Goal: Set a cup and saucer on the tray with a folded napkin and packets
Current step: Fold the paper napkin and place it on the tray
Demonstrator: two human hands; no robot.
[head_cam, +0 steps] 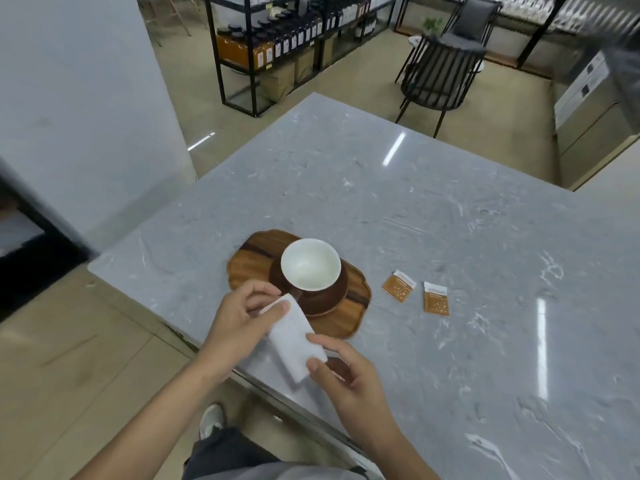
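A wooden tray lies near the front-left corner of the grey marble counter. On it stands a brown saucer with a brown cup, white inside. I hold a folded white napkin above the counter edge, just in front of the tray. My left hand pinches its far end and my right hand pinches its near end. Two orange packets lie flat on the counter to the right of the tray.
The counter's front-left edge runs just beneath my hands. A black slatted chair and a black shelf of bottles stand on the floor beyond the counter. A white wall rises at the left.
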